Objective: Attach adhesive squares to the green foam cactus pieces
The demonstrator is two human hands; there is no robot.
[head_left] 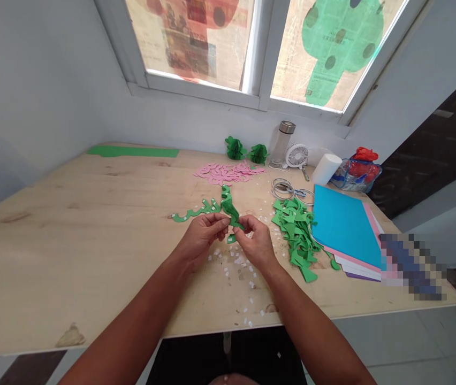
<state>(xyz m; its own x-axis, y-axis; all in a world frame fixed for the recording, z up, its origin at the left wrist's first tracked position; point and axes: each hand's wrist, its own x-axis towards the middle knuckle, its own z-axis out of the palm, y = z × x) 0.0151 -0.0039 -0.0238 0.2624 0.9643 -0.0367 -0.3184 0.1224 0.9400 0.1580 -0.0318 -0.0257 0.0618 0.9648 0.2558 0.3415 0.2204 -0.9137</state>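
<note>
Bare forearms come in from the bottom edge, over a dark-clothed lap, and meet above the pale wooden surface. Both sets of fingers are pinched on one green wavy piece: the left hand grips its lower left side between thumb and fingertips, the right hand its lower right. The piece stands tilted up and away between them, its edge scalloped and apparently layered; how many layers, I cannot tell. A small green end with a white square shows just under the fingers.

It looks very light, thin and pliable, more likely to bend, crease or tear than to slip. The narrow necks between curves seem weakest, so a gentle pinch on the broader lobes, near the edge, would suit it best, clear of the white squares, which may be sticky.

Just left lies a flat green strip dotted with similar squares. White bits litter the wood below the hands. Right of them is a heap of green offcuts, touching a blue sheet atop other coloured sheets. Beyond the hands spread pink cutouts; near the wall stand two green paper ornaments, a bottle and a small fan.
</note>
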